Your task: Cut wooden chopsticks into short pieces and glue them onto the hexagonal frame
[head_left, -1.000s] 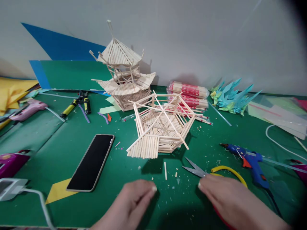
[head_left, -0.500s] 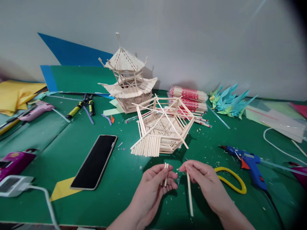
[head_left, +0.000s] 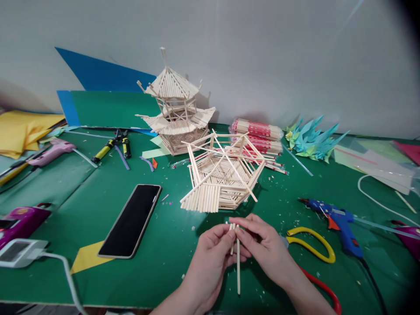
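My left hand point(head_left: 213, 249) is closed on a few short wooden sticks point(head_left: 232, 251), pinched under the thumb. My right hand point(head_left: 262, 240) touches it and pinches a longer wooden stick point(head_left: 238, 271), which hangs down beside the short ones with their tops close together. Just beyond my hands sits a many-sided stick frame point(head_left: 226, 170), its near left side covered by a row of sticks laid side by side. Behind it stands a tiered stick pagoda point(head_left: 175, 87) with a pointed roof.
On the right lie yellow-handled scissors point(head_left: 315, 240), a red handle point(head_left: 323, 286) and a blue glue gun point(head_left: 337, 218). A phone point(head_left: 131, 221) lies left. Bundled sticks point(head_left: 257, 129) and folded paper leaves point(head_left: 315, 138) are behind; pliers point(head_left: 114, 146) and a pink glue gun point(head_left: 54, 151) lie far left.
My right hand has moved left with the long stick, bringing it against the short sticks in my left hand. More of the scissors and a red handle now show.
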The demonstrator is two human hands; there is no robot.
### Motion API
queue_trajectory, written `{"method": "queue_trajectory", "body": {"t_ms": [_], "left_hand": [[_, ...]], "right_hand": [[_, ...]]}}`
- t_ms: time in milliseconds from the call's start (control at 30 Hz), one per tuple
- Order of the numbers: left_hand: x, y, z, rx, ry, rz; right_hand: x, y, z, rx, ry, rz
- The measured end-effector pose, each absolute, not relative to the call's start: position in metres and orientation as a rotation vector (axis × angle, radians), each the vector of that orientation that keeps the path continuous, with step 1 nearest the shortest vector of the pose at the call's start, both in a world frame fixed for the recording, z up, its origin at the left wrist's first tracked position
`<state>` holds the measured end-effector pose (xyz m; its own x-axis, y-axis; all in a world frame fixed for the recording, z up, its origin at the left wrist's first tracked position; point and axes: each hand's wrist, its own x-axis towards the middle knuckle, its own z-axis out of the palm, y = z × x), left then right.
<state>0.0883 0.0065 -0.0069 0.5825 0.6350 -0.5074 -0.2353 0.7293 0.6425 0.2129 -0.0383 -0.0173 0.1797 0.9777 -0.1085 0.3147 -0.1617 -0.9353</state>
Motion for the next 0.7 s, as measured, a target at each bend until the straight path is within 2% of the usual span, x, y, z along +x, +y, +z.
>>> {"method": "queue_trajectory", "body": {"t_ms": [400, 500, 633, 700], "left_hand": [[0.083, 0.014, -0.007, 0.423, 0.762, 0.641], [0.079, 0.016, -0.008, 0.412, 0.780, 0.643], [0.078, 0.013, -0.012, 0.395, 0.768, 0.619], [0.080, 0.011, -0.013, 0.397, 0.764, 0.582]], "right_hand": [[0.226, -0.048, -0.014, -1.733, -1.313, 0.878], [0.252, -0.058, -0.024, -1.800, -1.098, 0.671], [0.279, -0.069, -0.031, -1.816, -0.726, 0.218], [0.272, -0.071, -0.028, -1.782, -0.725, 0.184]]}}
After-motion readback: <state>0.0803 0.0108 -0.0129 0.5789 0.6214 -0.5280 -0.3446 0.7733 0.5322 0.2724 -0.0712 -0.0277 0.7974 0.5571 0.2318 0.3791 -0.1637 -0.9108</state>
